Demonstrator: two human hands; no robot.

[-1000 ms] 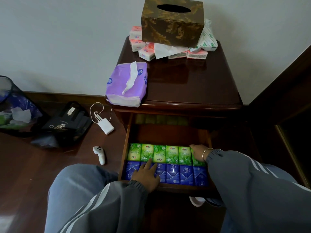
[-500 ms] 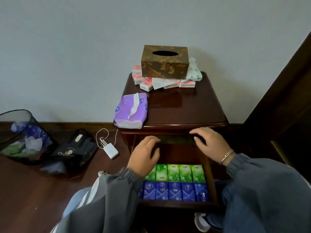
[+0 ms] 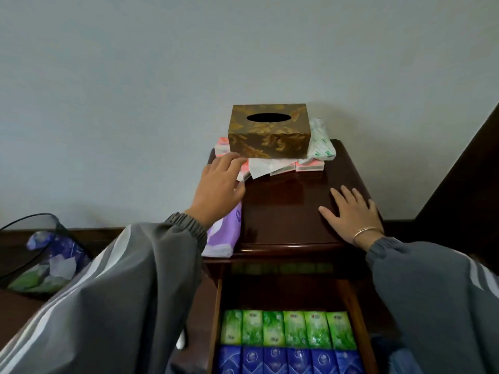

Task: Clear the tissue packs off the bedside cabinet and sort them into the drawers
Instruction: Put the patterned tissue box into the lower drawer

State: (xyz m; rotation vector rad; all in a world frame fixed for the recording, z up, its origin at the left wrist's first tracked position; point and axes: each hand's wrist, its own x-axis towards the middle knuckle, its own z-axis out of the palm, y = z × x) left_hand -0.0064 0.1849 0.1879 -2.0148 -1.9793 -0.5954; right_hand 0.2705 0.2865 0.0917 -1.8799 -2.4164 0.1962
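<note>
Small pink tissue packs (image 3: 310,166) lie at the back of the dark wooden bedside cabinet (image 3: 286,209), under a gold patterned tissue box (image 3: 268,130). A white and green pack (image 3: 321,145) leans beside the box on the right. My left hand (image 3: 220,184) reaches over the cabinet's left side, fingers apart, its fingertips at the pink packs by the box's left corner. My right hand (image 3: 352,214) lies flat and open on the cabinet's right front. The open drawer (image 3: 359,327) below holds a row of green packs (image 3: 286,330) and a row of blue packs (image 3: 286,360).
A purple soft tissue pack (image 3: 225,233) overhangs the cabinet's left front edge, partly behind my left sleeve. A black mesh bin (image 3: 40,255) with wrappers stands on the floor at left. Dark wooden furniture (image 3: 464,184) rises at right. The wall is close behind.
Both hands have left the drawer and risen to the cabinet top. The left one went toward the pink packs, the right one settled flat. The view tilted up.
</note>
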